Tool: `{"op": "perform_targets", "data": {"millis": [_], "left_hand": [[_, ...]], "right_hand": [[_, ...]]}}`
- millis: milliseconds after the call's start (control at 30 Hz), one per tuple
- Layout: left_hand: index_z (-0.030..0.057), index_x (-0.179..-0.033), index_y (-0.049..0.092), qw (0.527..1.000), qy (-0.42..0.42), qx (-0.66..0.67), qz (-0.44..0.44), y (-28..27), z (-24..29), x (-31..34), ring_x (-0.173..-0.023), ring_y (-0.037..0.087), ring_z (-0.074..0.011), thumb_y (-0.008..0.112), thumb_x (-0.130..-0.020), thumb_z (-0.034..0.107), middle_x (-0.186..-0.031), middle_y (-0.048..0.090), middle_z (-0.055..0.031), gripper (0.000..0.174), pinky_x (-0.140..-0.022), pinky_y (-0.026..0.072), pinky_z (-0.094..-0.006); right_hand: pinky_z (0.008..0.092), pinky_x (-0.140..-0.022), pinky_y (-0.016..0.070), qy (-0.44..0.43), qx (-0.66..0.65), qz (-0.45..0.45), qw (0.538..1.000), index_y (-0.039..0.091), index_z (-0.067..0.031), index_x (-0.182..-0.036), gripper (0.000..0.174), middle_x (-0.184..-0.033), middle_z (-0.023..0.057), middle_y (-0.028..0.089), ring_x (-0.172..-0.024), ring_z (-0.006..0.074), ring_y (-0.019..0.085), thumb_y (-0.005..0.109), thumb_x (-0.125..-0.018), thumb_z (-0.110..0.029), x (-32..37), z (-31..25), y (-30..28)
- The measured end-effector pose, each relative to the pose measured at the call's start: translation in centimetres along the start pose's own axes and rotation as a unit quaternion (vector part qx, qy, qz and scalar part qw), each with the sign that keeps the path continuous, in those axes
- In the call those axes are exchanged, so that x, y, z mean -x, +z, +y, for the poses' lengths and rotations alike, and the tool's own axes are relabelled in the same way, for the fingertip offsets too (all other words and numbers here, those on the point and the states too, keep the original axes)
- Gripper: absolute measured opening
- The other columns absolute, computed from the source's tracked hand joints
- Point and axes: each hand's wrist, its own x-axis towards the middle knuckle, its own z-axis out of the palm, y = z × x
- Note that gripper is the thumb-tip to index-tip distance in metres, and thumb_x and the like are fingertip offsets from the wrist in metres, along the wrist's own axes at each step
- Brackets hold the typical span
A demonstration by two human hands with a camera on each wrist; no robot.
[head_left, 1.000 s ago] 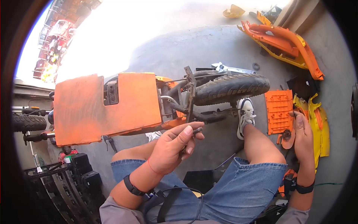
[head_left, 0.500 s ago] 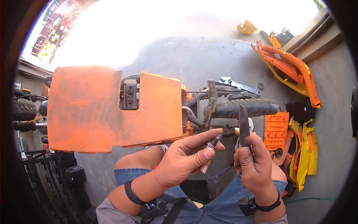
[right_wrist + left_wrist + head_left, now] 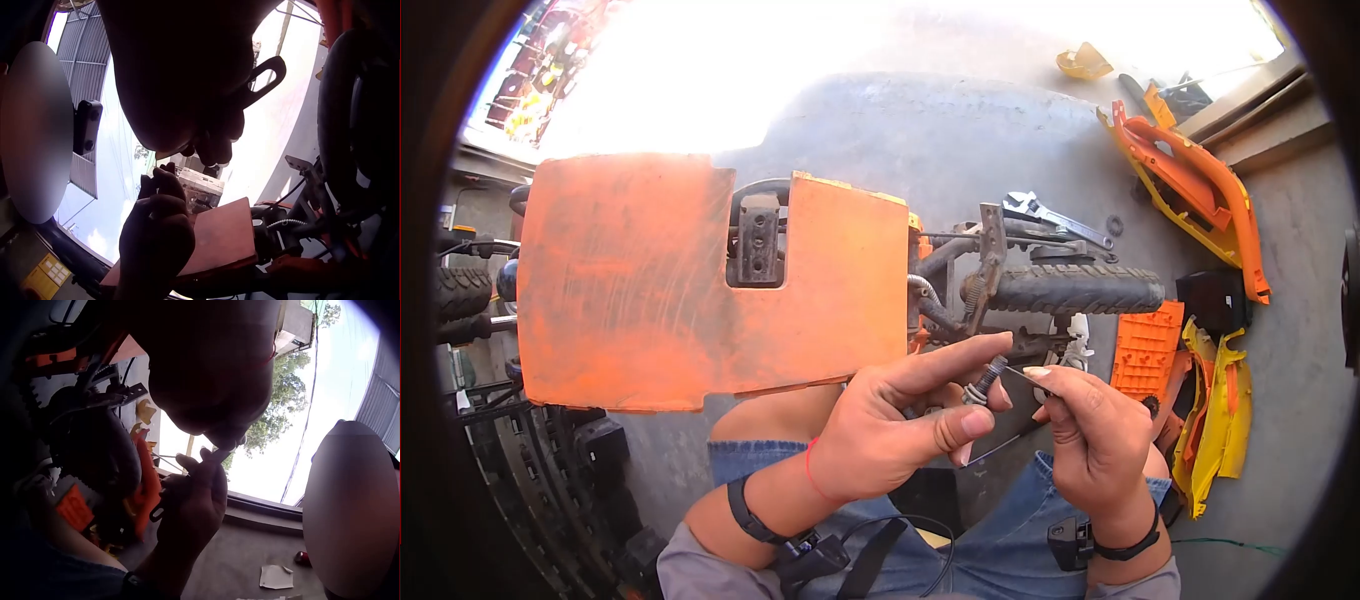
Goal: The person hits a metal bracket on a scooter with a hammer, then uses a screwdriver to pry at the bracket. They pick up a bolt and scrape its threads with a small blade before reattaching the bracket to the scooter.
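Observation:
My left hand [image 3: 890, 425] pinches a dark threaded bolt [image 3: 994, 370] with light rings around it, between thumb and fingers. Close on its right, my right hand [image 3: 1100, 430] grips a knife [image 3: 1027, 378], whose blade appears nearly edge-on and overlaps the bolt's threaded end in the head view. A looped handle end [image 3: 250, 98] sticks out behind the right hand in the right wrist view. Both hands are held over my lap, fingertips near each other; the left wrist view shows them as dark shapes, the right hand [image 3: 197, 506] below the left.
A scooter or small motorbike with an orange underside panel [image 3: 640, 300] lies before me, its rear tyre [image 3: 1080, 288] pointing right. Beyond the tyre is an adjustable wrench [image 3: 1060, 218]. Orange fairings [image 3: 1190, 180] and yellow panels [image 3: 1225, 420] lie at right. Black parts [image 3: 550, 490] stand at left.
My right hand came in from the far right with the knife. Its blade, upright half a second ago, is now tipped toward the bolt. The left hand keeps the bolt, slightly further right.

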Motion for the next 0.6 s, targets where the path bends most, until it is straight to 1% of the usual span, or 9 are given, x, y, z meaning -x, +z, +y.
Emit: {"op": "perform_targets", "data": {"millis": [33,167,233,333,600], "left_hand": [[0.0007,-0.14,0.045,1.0,-0.007,0.0,-0.002,-0.09,0.09,-0.01,-0.069,0.06,-0.01,0.067,-0.089,0.008,-0.104,0.063,-0.0083,0.055,-0.055,0.0457,-0.0183],[0.0005,-0.139,0.045,1.0,-0.002,0.0,0.001,-0.12,0.01,-0.24,-0.069,0.061,-0.0104,0.068,-0.089,0.007,-0.104,0.063,-0.0092,0.056,-0.056,0.0472,-0.0188],[0.0005,-0.139,0.045,1.0,0.001,0.007,-0.013,-0.26,-0.2,-0.27,-0.069,0.061,-0.0106,0.068,-0.089,0.007,-0.104,0.062,-0.0102,0.056,-0.057,0.0479,-0.019],[0.0004,-0.139,0.045,1.0,0.01,0.019,-0.015,-0.25,-0.4,-0.31,-0.068,0.06,-0.0108,0.068,-0.089,0.007,-0.104,0.062,-0.0108,0.056,-0.057,0.0486,-0.0193],[-0.0002,-0.139,0.045,0.999,0.003,0.049,-0.01,-0.3,-0.44,-0.33,-0.068,0.06,-0.0114,0.068,-0.088,0.006,-0.105,0.063,-0.012,0.056,-0.057,0.049,-0.0196]], "right_hand": [[0.0317,-0.062,0.0535,-0.003,0.008,-0.007,1.0,0.066,0.0005,-0.1,0.021,-0.089,0.0162,0.07,-0.074,0.0285,0.069,0.068,-0.08,0.003,-0.02,-0.07,-0.02],[0.032,-0.062,0.0535,-0.004,0.03,-0.006,1.0,0.066,0.0005,-0.1,0.023,-0.087,0.0155,0.07,-0.073,0.0287,0.069,0.068,-0.077,0.004,-0.06,0.06,0.04],[0.0325,-0.062,0.0533,0.0,0.037,-0.006,0.999,0.066,0.0002,-0.099,0.023,-0.087,0.0154,0.07,-0.073,0.0286,0.069,0.068,-0.077,0.005,-0.08,-0.11,0.01],[0.0323,-0.061,0.0528,-0.015,0.057,-0.005,0.998,0.066,-0.0002,-0.099,0.023,-0.086,0.0148,0.07,-0.072,0.0281,0.069,0.068,-0.077,0.004,-0.09,0.09,-0.11],[0.0318,-0.059,0.0524,-0.025,0.058,-0.001,0.998,0.066,0.0001,-0.098,0.022,-0.084,0.0142,0.07,-0.069,0.0271,0.069,0.069,-0.077,0.003,-0.1,0.29,-0.02]]}}
